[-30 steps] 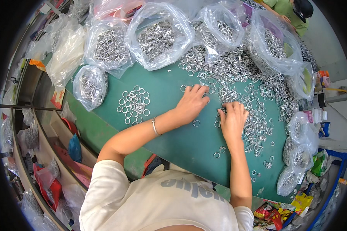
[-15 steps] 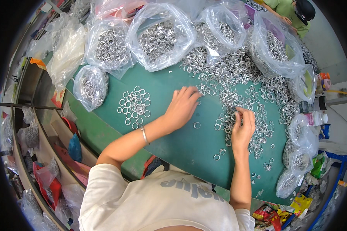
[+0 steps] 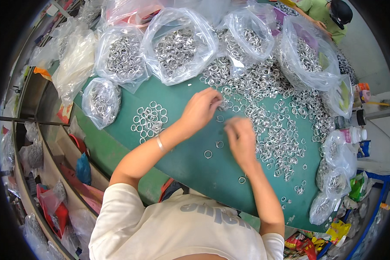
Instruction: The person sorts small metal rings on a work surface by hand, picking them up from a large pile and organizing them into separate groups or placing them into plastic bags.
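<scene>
My left hand (image 3: pixel 200 109) is at the near-left edge of a wide heap of silver metal rings (image 3: pixel 277 125). Its fingers are bent and pressed together among the rings there; what they hold is hidden. Just to the right, my right hand (image 3: pixel 242 141) hovers over the table, its fingertips smeared by motion. Between my forearms, a single ring (image 3: pixel 208 154) and another loose ring (image 3: pixel 219 144) lie on the green tabletop (image 3: pixel 190 169). A separate group of plain rings (image 3: pixel 149 121) is spread to the left of my left wrist.
Clear plastic bags full of rings, such as a large open bag (image 3: pixel 177 47) and a small bag (image 3: pixel 101 102), line the far side. Shelves (image 3: pixel 60 151) stand at the left. Small filled bags (image 3: pixel 333 182) sit along the right edge. A person in green (image 3: pixel 320 15) is at the far right.
My right hand has moved left, away from the heap and toward my left hand. A ring now lies between my forearms where none lay before. My left hand has shifted slightly left.
</scene>
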